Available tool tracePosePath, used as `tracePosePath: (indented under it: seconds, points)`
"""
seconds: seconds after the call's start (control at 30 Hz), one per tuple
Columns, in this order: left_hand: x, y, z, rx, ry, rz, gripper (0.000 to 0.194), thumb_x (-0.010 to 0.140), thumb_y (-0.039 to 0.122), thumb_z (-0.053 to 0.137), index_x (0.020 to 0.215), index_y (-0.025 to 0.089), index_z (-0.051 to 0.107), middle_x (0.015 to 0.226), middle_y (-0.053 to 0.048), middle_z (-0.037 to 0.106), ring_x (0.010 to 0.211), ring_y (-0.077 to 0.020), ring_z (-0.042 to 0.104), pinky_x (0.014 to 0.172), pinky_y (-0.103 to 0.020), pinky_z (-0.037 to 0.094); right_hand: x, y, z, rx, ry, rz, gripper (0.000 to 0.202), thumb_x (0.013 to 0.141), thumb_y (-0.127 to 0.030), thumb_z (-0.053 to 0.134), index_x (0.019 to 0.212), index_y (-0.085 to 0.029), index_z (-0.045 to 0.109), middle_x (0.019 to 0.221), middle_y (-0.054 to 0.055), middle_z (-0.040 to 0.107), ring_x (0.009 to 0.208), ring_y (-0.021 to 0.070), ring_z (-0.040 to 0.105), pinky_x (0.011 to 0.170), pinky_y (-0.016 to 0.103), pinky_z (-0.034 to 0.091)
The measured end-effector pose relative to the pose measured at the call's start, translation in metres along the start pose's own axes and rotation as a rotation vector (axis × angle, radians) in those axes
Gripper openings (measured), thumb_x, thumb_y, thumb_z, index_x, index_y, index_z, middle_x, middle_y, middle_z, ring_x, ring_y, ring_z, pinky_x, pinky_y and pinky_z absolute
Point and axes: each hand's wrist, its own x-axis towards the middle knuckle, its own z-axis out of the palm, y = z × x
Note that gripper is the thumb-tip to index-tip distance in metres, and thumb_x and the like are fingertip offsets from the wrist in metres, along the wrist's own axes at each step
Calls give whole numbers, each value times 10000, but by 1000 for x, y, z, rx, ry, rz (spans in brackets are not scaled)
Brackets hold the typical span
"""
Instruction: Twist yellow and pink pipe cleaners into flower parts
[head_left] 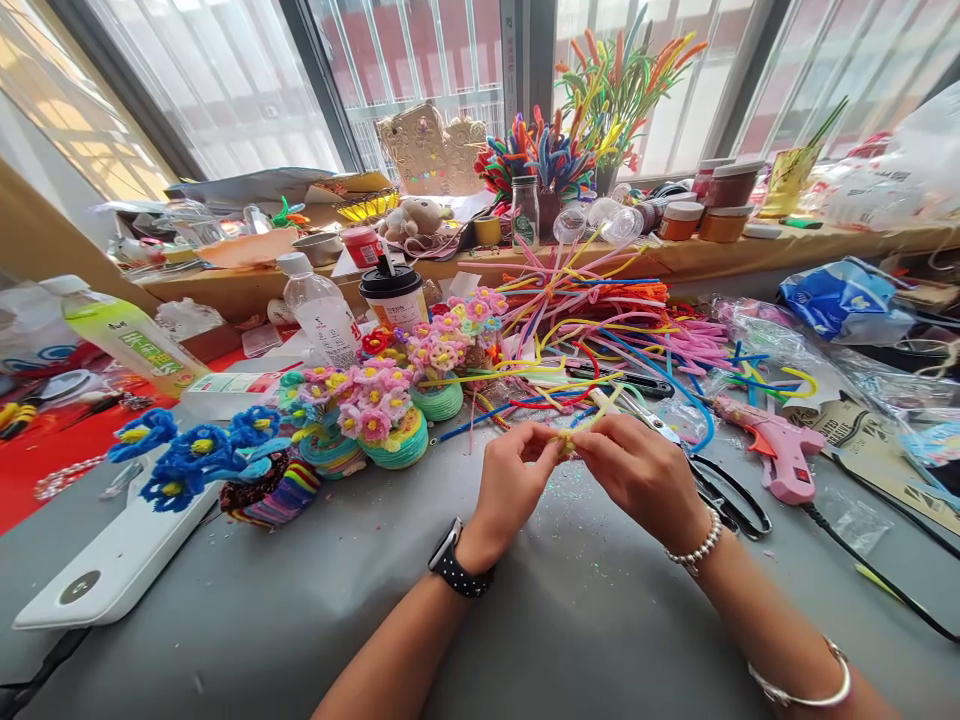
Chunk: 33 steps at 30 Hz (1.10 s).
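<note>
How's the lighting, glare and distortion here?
Head view: bright backlight from the windows, a soft sheen on the gray tabletop; head view, edges: wide-angle stretching, the yellow-green drink bottle leaning; head view, center: left hand and right hand fairly sharp, the pale yellow pipe cleaner they pinch too small for detail.

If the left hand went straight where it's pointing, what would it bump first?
Probably the right hand, just past the thin, fuzzy yellow stem the left hand pinches; depth is unclear.

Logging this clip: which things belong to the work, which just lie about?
Likely work items:
pale yellow fuzzy stem, in left hand and right hand
multicoloured fuzzy stem pile
pink plastic glue gun

Apparently lying about:
black-lidded paper cup
white-capped clear bottle
</note>
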Motion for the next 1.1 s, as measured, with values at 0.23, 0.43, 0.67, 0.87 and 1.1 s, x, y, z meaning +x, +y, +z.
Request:
tracePosePath:
  seconds: [0.23,0.43,0.67,0.87,1.1]
  points:
    - [-5,-2,1,493,132,464,99,772,152,471,796,150,567,732,-42,624,692,-131,582,644,-245,468,3,-15,7,203,-6,346,139,788,-212,425,659,-184,466,689,43,491,711,178,443,616,293,352]
    - [-7,-3,2,619,172,762,163,758,80,473,884,144,554,801,-61,638,773,-131,586,715,-235,472,6,-11,5,1131,-176,893,214,722,-307,495,585,-188,383,562,-49,328,504,87,293,467,228,259]
    - [-4,2,2,167,76,277,92,748,212,522,775,150,584,738,-38,636,672,-122,601,635,-229,499,7,-4,-2,1372,-253,1036,188,657,-321,582,618,-168,481,576,-44,400,485,64,265,438,218,197]
    - [-2,9,4,-237,31,-114,190,684,311,591,747,132,586,715,-37,647,679,-152,618,653,-267,509,8,1,-5,1210,-245,905,231,712,-401,536,735,-175,578,663,-2,533,507,82,376,449,222,281]
    - [1,12,1,-367,-79,-297,228,675,338,596,731,118,623,677,-33,651,635,-139,613,645,-268,509,5,0,-2,1082,-148,857,243,714,-403,550,711,-163,588,680,14,576,597,110,488,528,232,382]
